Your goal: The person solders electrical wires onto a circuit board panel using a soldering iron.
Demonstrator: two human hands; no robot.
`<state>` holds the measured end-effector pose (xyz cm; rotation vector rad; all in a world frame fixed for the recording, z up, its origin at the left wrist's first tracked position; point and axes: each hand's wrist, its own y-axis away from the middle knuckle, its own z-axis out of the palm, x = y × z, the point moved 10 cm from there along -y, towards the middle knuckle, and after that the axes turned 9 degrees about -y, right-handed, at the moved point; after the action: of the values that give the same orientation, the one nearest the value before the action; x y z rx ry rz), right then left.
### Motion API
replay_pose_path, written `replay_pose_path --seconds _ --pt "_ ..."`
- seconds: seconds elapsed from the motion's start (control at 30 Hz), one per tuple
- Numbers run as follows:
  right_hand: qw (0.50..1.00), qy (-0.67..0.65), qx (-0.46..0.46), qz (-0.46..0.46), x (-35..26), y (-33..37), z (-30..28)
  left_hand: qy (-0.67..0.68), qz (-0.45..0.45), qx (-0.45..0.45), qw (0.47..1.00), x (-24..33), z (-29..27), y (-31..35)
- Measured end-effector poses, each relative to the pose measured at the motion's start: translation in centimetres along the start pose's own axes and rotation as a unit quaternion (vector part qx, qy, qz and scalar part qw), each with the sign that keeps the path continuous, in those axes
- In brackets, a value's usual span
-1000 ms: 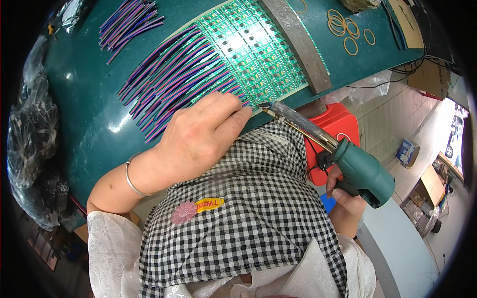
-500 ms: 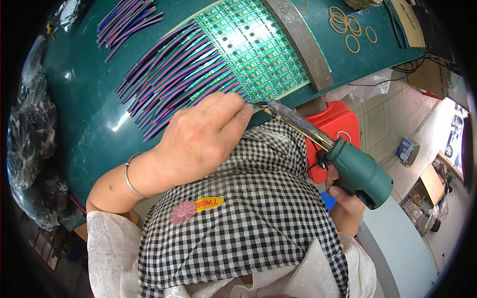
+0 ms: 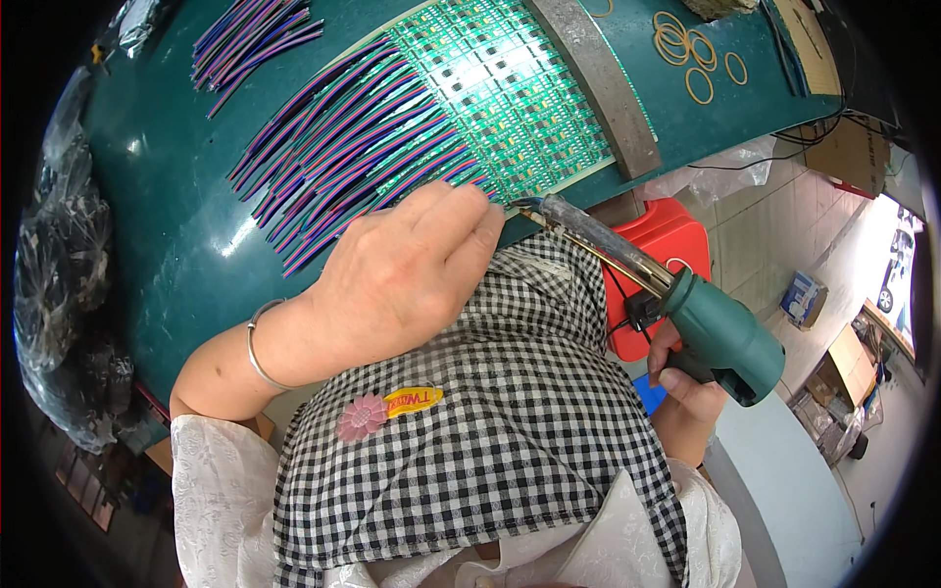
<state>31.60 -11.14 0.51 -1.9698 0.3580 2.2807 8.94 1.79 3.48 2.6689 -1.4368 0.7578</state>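
Observation:
A panel of green circuit boards (image 3: 490, 108) lies on the table, with rows of multicoloured wires (image 3: 343, 147) fanning left from its left side. My left hand (image 3: 402, 269) is at the panel's near edge, thumb and fingers pinched together at the end of the nearest wires; the fingers largely cover what they hold. My right hand (image 3: 691, 392) grips a green soldering gun (image 3: 725, 333) by its handle. The gun's long metal nose points up and left, its tip close to my left fingertips at the board edge. Exact contact there is too small to tell.
A metal bar (image 3: 598, 88) lies across the panel's right part. Loose wires (image 3: 250, 39) are bunched at the far left, and rubber bands (image 3: 686, 49) lie at the far right. A red stool (image 3: 662, 245) stands below the table edge. Clear plastic bags (image 3: 64, 265) hang at the left.
The soldering gun and my right hand have shifted slightly right, its tip drawing a little away from my left fingers. My left hand stays pinched, with a very small shift right.

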Motion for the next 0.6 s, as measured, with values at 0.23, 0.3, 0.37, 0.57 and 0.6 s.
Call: replay_pose_path --seconds 0.23,0.3,0.37,0.57,0.6 --pt "0.999 0.001 -0.045 0.002 0.7 0.2 0.5 0.004 -0.001 0.002 1.000 0.2 0.0 0.0" --pt "1.000 0.014 0.027 0.000 0.2 -0.2 -0.3 0.005 -0.002 -0.003 1.000 0.2 0.0 -0.1" --pt "0.999 -0.033 0.003 0.008 -0.3 -0.8 0.1 0.005 -0.005 -0.008 1.000 0.2 0.1 -0.1" --pt "0.997 -0.062 0.016 0.053 0.5 0.1 -0.3 0.008 -0.009 -0.014 1.000 0.1 0.2 -0.1" --pt "0.997 -0.062 0.016 0.053 0.4 0.1 -0.1 0.007 -0.007 -0.010 1.000 0.1 0.2 0.0"
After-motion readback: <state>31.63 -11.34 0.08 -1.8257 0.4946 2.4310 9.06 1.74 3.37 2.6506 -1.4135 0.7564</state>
